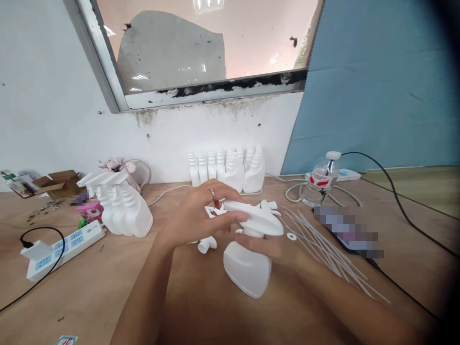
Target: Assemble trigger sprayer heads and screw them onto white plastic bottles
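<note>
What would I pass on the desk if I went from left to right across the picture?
The open cardboard box, the bottles with spray tops, the row of topless white bottles, the little white ring, then the clear bottle with the red-and-white label.

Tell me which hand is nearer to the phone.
Right: the right hand is left of the phone, across the thin strips; the left hand is farther left.
</note>
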Demonstrator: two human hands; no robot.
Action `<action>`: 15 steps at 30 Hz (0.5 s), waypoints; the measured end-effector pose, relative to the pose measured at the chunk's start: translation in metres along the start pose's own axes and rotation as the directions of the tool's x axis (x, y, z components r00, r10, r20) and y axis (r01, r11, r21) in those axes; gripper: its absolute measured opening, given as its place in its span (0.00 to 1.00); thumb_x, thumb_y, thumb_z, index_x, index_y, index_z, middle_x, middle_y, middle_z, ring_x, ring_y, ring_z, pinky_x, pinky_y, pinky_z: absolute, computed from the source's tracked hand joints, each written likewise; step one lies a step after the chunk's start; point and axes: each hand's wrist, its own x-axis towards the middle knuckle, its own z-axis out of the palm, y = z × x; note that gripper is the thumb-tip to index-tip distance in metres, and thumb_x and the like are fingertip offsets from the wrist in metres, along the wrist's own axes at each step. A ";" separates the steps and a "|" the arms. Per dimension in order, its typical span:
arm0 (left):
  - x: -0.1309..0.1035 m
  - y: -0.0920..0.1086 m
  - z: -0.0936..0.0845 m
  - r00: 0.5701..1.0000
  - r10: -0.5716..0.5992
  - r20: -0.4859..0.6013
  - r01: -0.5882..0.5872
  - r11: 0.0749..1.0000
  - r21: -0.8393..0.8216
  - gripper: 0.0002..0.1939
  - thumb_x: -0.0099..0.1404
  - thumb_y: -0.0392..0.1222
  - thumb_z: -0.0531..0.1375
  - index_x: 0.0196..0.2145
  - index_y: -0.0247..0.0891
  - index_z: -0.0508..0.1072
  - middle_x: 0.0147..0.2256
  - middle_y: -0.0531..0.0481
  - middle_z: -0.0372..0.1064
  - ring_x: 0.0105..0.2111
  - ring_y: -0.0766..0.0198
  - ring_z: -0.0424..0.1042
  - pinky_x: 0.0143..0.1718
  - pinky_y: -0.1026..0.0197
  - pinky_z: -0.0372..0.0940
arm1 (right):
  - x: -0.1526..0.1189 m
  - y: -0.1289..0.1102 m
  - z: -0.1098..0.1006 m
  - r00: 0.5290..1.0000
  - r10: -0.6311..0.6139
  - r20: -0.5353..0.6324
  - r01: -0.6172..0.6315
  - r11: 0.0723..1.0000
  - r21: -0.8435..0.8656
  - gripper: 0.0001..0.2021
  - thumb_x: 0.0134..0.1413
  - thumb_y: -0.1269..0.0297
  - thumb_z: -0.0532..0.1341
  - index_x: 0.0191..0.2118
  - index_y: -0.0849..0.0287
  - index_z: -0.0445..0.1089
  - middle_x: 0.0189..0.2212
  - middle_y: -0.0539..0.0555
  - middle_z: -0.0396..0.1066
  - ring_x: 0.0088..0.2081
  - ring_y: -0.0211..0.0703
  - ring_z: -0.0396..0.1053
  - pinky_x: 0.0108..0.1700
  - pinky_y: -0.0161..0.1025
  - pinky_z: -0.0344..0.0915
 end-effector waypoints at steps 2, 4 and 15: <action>0.001 0.003 0.004 0.998 0.039 -0.046 -0.039 0.999 -0.009 0.08 0.61 0.45 0.64 0.35 0.39 0.76 0.38 0.47 0.75 0.43 0.60 0.70 0.43 0.60 0.66 | -0.002 0.000 0.002 1.000 -0.002 0.029 0.001 0.999 0.035 0.11 0.54 0.55 0.60 0.31 0.58 0.66 0.28 0.52 0.65 0.33 0.42 0.65 0.35 0.40 0.64; 0.000 0.005 0.005 0.997 0.053 -0.060 -0.053 0.999 -0.009 0.07 0.60 0.44 0.64 0.34 0.39 0.76 0.38 0.47 0.75 0.42 0.60 0.70 0.42 0.60 0.66 | -0.003 -0.001 0.004 0.997 -0.013 0.079 0.006 0.997 0.082 0.11 0.54 0.54 0.60 0.30 0.58 0.66 0.28 0.52 0.66 0.33 0.43 0.65 0.36 0.40 0.65; -0.031 0.000 -0.051 0.618 -0.190 -0.763 0.420 0.900 0.116 0.11 0.53 0.46 0.67 0.24 0.35 0.74 0.16 0.55 0.64 0.17 0.72 0.59 0.19 0.67 0.54 | -0.006 0.012 -0.029 0.983 0.034 -0.182 -0.009 0.991 0.136 0.32 0.55 0.59 0.62 0.63 0.42 0.49 0.64 0.57 0.49 0.53 0.51 0.67 0.48 0.48 0.68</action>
